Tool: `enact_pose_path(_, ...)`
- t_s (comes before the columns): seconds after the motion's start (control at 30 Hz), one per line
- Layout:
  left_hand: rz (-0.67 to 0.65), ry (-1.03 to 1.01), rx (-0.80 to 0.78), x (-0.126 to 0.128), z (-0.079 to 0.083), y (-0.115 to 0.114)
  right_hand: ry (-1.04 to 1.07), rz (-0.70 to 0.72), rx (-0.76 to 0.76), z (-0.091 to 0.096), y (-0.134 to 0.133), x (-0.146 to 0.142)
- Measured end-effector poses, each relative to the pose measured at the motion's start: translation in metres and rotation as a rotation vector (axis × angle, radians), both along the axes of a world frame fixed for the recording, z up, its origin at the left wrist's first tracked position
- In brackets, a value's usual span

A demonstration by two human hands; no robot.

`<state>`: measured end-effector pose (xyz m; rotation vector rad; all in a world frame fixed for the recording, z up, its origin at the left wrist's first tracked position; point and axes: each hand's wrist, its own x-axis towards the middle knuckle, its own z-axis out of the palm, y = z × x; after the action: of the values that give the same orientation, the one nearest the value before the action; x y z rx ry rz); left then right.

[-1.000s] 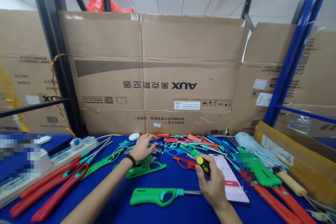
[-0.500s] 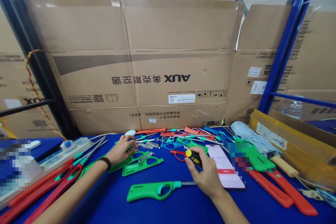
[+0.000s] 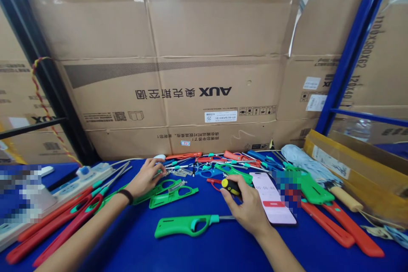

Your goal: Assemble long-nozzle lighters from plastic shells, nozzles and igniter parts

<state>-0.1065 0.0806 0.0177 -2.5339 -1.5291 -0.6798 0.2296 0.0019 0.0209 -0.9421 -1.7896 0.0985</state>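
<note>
My right hand is closed round the yellow-and-black handle of a screwdriver; its shaft is hidden. My left hand reaches over the pile of parts at the back left, fingers curled down and together; whatever is between them is hidden. Beneath and beside it lie green lighter shell halves, one with a clear part in it. Small transparent pieces lie just right of its fingertips. An assembled-looking green long-necked lighter rests in front, its metal tube running toward my right hand.
A phone showing a timer lies right of my right hand. Red lighters and a power strip are at left. More red lighters, a green one and a yellow-taped box stand right. Cardboard walls the back.
My left hand has shifted slightly left, still over the parts. My right hand has moved a little left with the screwdriver. The view has shifted slightly.
</note>
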Motion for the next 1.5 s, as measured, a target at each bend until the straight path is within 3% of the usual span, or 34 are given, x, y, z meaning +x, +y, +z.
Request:
enact_pose_path(0.13,-0.029,0.006,0.023,0.006,0.015,-0.019,-0.028,0.001,-0.036,0.001,-0.001,0.000)
enact_pose_path(0.27,-0.073,0.021,-0.001,0.018,0.021,-0.056,-0.041,-0.005,-0.067,0.001,-0.002,0.000)
enact_pose_path(0.4,-0.064,-0.002,-0.063,0.028,0.015,-0.100,-0.044,0.004,-0.067,0.001,-0.003,-0.001)
enact_pose_path(0.53,-0.034,-0.028,-0.094,0.031,0.001,-0.124,-0.061,0.012,-0.089,0.002,-0.005,-0.001)
enact_pose_path(0.77,-0.029,-0.029,-0.039,0.028,-0.010,-0.130,-0.083,0.005,-0.116,0.001,-0.005,-0.001)
enact_pose_path(1.3,-0.044,0.035,-0.030,0.031,-0.004,-0.134,-0.094,0.023,-0.119,0.003,-0.005,0.000)
enact_pose_path(1.5,-0.080,0.096,0.103,0.025,-0.002,-0.140,-0.096,0.030,-0.112,0.003,-0.004,0.000)
